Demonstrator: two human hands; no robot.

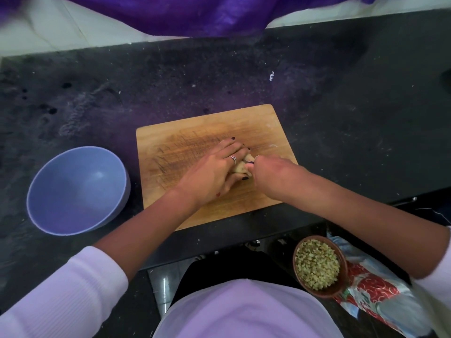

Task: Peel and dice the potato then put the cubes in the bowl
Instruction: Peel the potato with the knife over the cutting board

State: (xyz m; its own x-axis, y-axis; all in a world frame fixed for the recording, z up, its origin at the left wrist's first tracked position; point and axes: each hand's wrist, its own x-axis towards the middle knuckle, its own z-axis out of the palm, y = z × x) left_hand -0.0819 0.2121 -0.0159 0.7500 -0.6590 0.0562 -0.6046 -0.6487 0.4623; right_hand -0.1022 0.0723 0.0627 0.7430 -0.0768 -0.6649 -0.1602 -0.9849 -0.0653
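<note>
Nearest us, brown round dish (320, 265) of pale diced bits below bench (341, 123) edge. On scored wooden board (195, 132), our left hand (214, 172) cups and steadies pale, lumpy potato (240, 167); right hand (271, 172) fisted beside it, we guess round knife, blade hidden. Smooth lilac bowl (78, 191) left of board, no cubes.

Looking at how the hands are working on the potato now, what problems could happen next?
1. The left hand covers the pale yellowish potato right beside the fisted right hand; a slip could hurt fingers.
2. The wooden cutting board sits near the dark counter's front edge; pieces might fall.
3. The empty blue round bowl stands apart; cubes could drop during transfer.
</note>
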